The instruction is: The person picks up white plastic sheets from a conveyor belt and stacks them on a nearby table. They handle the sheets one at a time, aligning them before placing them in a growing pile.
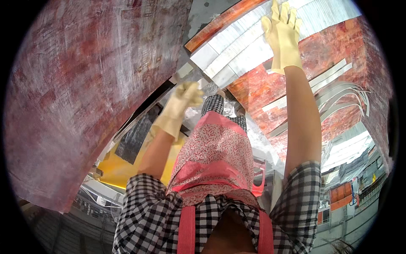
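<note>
My right hand, in a pale yellow rubber glove, reaches far out with its fingers spread. It lies over pale grey-white panels, which sit side by side in a slightly curved row on a red-stained tabletop. An orange-brown strip borders the panels' far left side. My left hand wears a matching glove and hangs apart from the panels, above the gap between the two work surfaces. Its fingers look curled but are smeared by motion, so whether they hold anything cannot be made out.
Thin white strips, several of them curved, lie on the red-stained table to the right. A large reddish board fills the left side. Below my left arm are a yellow surface and a dark slab. A pink plastic object stands beside my apron.
</note>
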Demonstrator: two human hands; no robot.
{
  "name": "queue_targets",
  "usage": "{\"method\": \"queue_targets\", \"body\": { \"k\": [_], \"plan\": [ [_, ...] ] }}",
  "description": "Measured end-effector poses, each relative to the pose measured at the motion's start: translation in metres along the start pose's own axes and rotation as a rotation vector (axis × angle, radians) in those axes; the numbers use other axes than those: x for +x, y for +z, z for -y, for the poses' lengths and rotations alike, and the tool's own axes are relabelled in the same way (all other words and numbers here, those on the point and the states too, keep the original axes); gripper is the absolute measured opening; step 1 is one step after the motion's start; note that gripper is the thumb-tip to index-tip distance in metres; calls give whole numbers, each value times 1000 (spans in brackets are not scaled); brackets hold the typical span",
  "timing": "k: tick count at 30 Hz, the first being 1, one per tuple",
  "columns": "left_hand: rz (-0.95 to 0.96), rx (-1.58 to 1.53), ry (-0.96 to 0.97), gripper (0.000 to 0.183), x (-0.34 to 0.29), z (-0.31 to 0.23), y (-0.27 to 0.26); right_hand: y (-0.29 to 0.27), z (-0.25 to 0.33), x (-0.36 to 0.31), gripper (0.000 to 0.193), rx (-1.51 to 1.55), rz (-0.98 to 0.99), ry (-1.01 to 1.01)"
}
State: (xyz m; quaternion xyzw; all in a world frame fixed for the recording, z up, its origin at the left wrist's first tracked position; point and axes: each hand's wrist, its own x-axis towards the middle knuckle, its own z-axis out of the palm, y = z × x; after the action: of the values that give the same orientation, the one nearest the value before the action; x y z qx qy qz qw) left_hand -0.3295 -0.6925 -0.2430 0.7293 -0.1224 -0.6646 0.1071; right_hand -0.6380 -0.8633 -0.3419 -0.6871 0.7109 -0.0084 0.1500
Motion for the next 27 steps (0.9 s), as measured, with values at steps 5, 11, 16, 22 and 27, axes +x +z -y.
{"method": "queue_targets", "body": {
  "k": [5, 11, 16, 22, 27],
  "plan": [
    [-72, 183, 95, 48, 36, 6, 55, 2, -4, 2, 66, -25, -60, -122],
    [-154, 59, 137, 34, 48, -5, 44, 15, -3, 6, 70, -29, -9, 25],
    [-66, 50, 192, 39, 29, -20, 40, 28, 2, 10, 71, 13, -185, -40],
    [-140, 288, 160, 40, 26, -23, 38, 14, 6, 6, 72, 22, -17, 62],
    [-93, 182, 163, 44, 39, -9, 13, -10, 9, 8, 73, 22, 7, 66]
  ]
}}
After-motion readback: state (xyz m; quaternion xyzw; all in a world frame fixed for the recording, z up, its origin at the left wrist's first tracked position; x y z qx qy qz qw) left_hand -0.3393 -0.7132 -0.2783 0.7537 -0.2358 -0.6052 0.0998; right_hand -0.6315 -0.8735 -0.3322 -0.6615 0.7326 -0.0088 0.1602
